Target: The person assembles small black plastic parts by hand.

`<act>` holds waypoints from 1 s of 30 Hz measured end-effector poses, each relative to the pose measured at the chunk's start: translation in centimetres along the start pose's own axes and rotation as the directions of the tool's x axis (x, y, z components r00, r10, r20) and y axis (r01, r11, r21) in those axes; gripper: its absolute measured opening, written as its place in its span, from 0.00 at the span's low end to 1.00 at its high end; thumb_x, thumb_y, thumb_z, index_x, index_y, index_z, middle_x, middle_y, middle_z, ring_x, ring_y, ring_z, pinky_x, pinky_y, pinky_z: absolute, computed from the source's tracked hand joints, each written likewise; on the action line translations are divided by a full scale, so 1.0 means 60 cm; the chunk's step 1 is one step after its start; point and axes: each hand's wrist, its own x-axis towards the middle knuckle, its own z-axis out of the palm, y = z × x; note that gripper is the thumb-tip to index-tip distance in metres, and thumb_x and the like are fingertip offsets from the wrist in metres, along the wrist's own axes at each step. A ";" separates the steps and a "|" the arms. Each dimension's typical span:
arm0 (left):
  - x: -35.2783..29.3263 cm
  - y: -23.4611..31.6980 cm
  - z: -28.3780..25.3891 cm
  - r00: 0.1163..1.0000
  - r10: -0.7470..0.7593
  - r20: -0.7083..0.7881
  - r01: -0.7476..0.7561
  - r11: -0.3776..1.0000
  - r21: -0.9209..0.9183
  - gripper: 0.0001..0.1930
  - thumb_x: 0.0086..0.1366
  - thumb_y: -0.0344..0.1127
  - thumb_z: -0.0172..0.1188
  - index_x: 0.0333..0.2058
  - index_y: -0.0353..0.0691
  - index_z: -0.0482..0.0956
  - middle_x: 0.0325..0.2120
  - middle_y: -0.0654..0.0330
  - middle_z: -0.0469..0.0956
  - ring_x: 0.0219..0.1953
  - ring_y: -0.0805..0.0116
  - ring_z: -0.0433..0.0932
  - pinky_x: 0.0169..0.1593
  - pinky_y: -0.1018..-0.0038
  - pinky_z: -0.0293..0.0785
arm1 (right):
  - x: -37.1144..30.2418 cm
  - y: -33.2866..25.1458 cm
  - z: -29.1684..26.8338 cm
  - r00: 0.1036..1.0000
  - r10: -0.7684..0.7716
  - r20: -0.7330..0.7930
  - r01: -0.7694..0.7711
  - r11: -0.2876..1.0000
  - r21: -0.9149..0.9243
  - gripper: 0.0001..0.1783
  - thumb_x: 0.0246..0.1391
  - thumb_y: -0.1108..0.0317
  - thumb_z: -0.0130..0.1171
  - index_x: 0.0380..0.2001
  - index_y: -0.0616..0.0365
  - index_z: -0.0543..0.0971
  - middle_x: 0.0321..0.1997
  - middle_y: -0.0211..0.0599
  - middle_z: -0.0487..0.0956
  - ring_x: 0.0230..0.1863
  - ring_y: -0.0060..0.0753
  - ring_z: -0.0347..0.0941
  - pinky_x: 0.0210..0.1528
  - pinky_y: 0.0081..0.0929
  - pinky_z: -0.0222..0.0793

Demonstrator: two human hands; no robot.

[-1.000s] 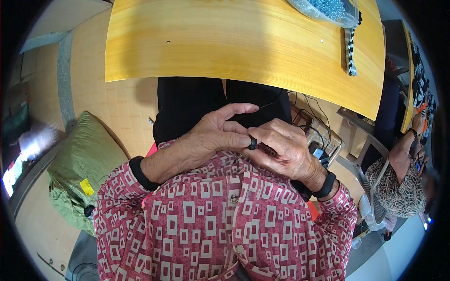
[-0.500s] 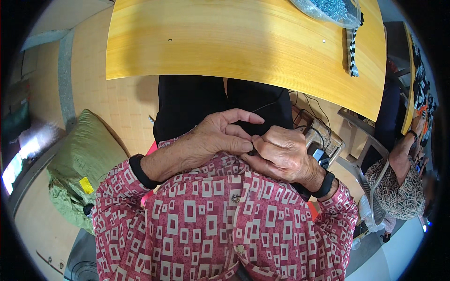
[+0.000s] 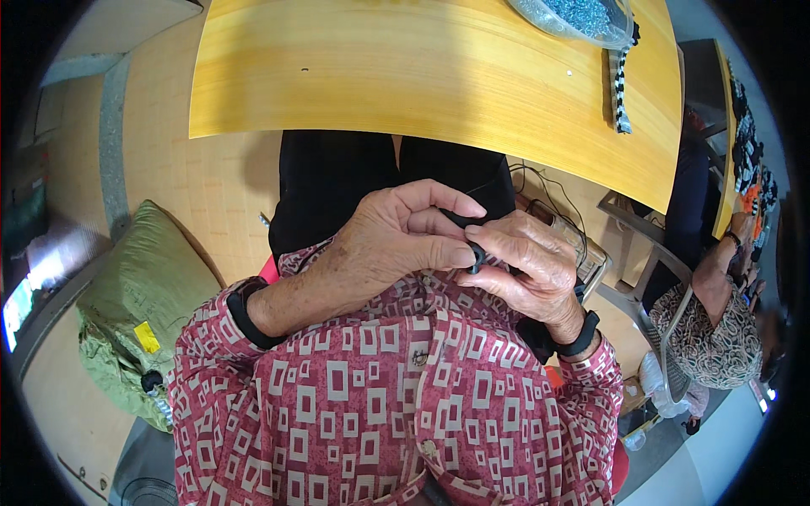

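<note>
Both my hands meet above my lap, just in front of my shirt. Between their fingertips sits a small dark ring-shaped piece (image 3: 476, 258), its exact kind too small to make out. My left hand (image 3: 403, 229) pinches it from the left with thumb and fingers, the index finger stretched out above. From the right, my right hand (image 3: 530, 266) holds the same piece between thumb and forefinger. A thin dark strand seems to run up from the fingers against my black trousers (image 3: 333, 173). Each wrist wears a black band.
Ahead is a yellow wooden table (image 3: 337, 97) with a clear tub (image 3: 582, 21) of blue beads and a black-and-white beaded strip (image 3: 621, 97). A stuffed green sack (image 3: 143, 278) leans at my left. Cables hang at the right, where another person (image 3: 709, 329) sits by a chair.
My right hand has opened out from a tighter curl, so the dark ring-shaped piece now shows between the fingertips. Both hands have shifted slightly right.
</note>
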 end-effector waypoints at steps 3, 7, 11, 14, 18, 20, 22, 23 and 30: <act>0.003 0.001 0.005 1.000 0.019 -0.001 -0.019 1.000 0.007 0.20 0.61 0.24 0.63 0.52 0.34 0.72 0.34 0.57 0.82 0.36 0.76 0.81 0.43 0.82 0.78 | -0.003 0.001 -0.003 1.000 -0.012 -0.026 0.012 1.000 -0.026 0.23 0.36 0.68 0.76 0.38 0.66 0.82 0.34 0.42 0.82 0.31 0.34 0.79 0.31 0.26 0.74; 0.004 0.004 0.011 0.999 0.051 -0.002 -0.051 0.999 0.018 0.20 0.61 0.24 0.63 0.52 0.33 0.72 0.34 0.57 0.83 0.36 0.76 0.81 0.42 0.83 0.78 | -0.005 -0.001 -0.006 0.999 -0.007 -0.038 0.006 1.000 -0.027 0.24 0.37 0.69 0.76 0.40 0.65 0.82 0.34 0.41 0.82 0.31 0.33 0.79 0.31 0.26 0.75; 0.007 0.007 0.017 0.996 0.085 -0.017 -0.083 0.991 0.100 0.20 0.61 0.24 0.63 0.53 0.33 0.72 0.34 0.57 0.83 0.35 0.76 0.81 0.42 0.83 0.78 | -0.005 -0.007 -0.008 0.998 -0.012 -0.057 0.009 0.998 -0.056 0.24 0.37 0.69 0.76 0.41 0.65 0.82 0.34 0.41 0.82 0.31 0.32 0.79 0.31 0.26 0.74; 0.006 0.006 0.014 0.995 0.104 0.001 -0.103 0.990 0.099 0.21 0.62 0.24 0.63 0.53 0.34 0.71 0.35 0.57 0.83 0.36 0.77 0.81 0.42 0.83 0.78 | -0.013 -0.001 -0.009 0.998 -0.015 -0.069 0.011 0.999 -0.048 0.24 0.37 0.71 0.75 0.42 0.65 0.82 0.34 0.41 0.82 0.31 0.32 0.78 0.30 0.25 0.73; 0.005 0.006 0.017 0.995 0.097 0.011 -0.097 0.993 0.068 0.21 0.62 0.24 0.62 0.55 0.34 0.71 0.35 0.57 0.83 0.38 0.77 0.80 0.42 0.84 0.77 | -0.018 0.003 -0.006 0.996 -0.012 -0.093 0.011 1.000 -0.015 0.24 0.38 0.72 0.75 0.43 0.64 0.82 0.34 0.41 0.82 0.31 0.32 0.78 0.30 0.25 0.72; 0.003 0.005 0.019 0.989 0.145 0.011 -0.145 0.982 0.118 0.21 0.62 0.24 0.62 0.54 0.34 0.71 0.36 0.57 0.83 0.38 0.78 0.80 0.43 0.84 0.77 | -0.018 0.002 -0.005 0.994 -0.027 -0.109 0.026 1.000 -0.012 0.24 0.38 0.72 0.75 0.43 0.64 0.82 0.35 0.41 0.82 0.31 0.32 0.78 0.30 0.25 0.72; -0.001 0.006 0.023 0.982 0.191 0.010 -0.190 0.967 0.168 0.21 0.62 0.24 0.62 0.54 0.34 0.71 0.36 0.57 0.83 0.38 0.78 0.80 0.43 0.85 0.77 | -0.015 -0.004 -0.006 0.994 -0.017 -0.104 0.013 0.999 -0.047 0.25 0.37 0.72 0.75 0.43 0.64 0.82 0.35 0.41 0.82 0.31 0.33 0.78 0.30 0.26 0.73; -0.004 0.011 0.025 0.978 0.210 0.003 -0.205 0.953 0.221 0.21 0.62 0.23 0.62 0.54 0.34 0.71 0.36 0.57 0.83 0.39 0.78 0.80 0.44 0.85 0.77 | -0.014 -0.004 -0.006 0.994 -0.017 -0.106 0.012 0.999 -0.048 0.25 0.37 0.72 0.75 0.43 0.64 0.82 0.35 0.41 0.82 0.31 0.33 0.78 0.30 0.26 0.73; -0.007 0.014 0.026 0.955 0.291 0.051 -0.290 0.893 0.344 0.22 0.62 0.23 0.62 0.55 0.34 0.71 0.36 0.58 0.83 0.38 0.80 0.80 0.44 0.85 0.77 | -0.005 -0.014 -0.010 0.993 -0.094 -0.070 0.081 0.982 -0.172 0.25 0.37 0.70 0.75 0.43 0.63 0.81 0.35 0.41 0.81 0.31 0.35 0.78 0.30 0.27 0.74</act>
